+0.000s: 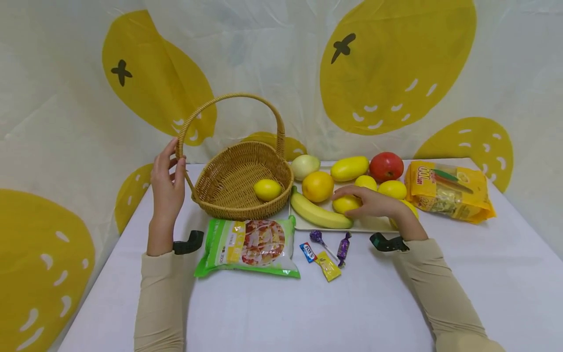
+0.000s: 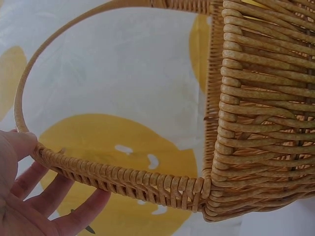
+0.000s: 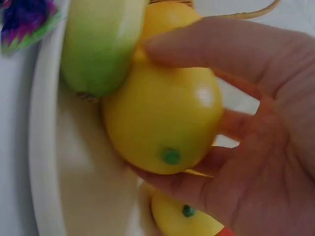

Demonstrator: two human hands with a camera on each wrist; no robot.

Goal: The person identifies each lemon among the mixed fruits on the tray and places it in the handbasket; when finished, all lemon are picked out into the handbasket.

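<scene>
My left hand (image 1: pixel 169 178) stands upright at the left foot of the wicker basket's handle (image 1: pixel 233 98). In the left wrist view its thumb rests on the handle (image 2: pixel 118 179) and its straight fingers (image 2: pixel 74 206) lie under it, beside the basket wall (image 2: pixel 266 113). One lemon (image 1: pixel 267 189) lies inside the basket (image 1: pixel 228 195). My right hand (image 1: pixel 371 202) reaches onto the white tray (image 1: pixel 301 227), and its fingers curl round a lemon (image 1: pixel 345 204). Close up, that lemon (image 3: pixel 162 118) sits in my right hand (image 3: pixel 266 147), touching the banana (image 3: pixel 98 44), with another lemon (image 3: pixel 182 216) below it.
On the tray lie a banana (image 1: pixel 316 212), an orange (image 1: pixel 317 186), more lemons (image 1: pixel 392 189), a red apple (image 1: pixel 386 166) and a yellow oblong fruit (image 1: pixel 349 167). A green snack bag (image 1: pixel 248 244), several candies (image 1: pixel 327 252) and a yellow packet (image 1: pixel 448 190) lie on the white table.
</scene>
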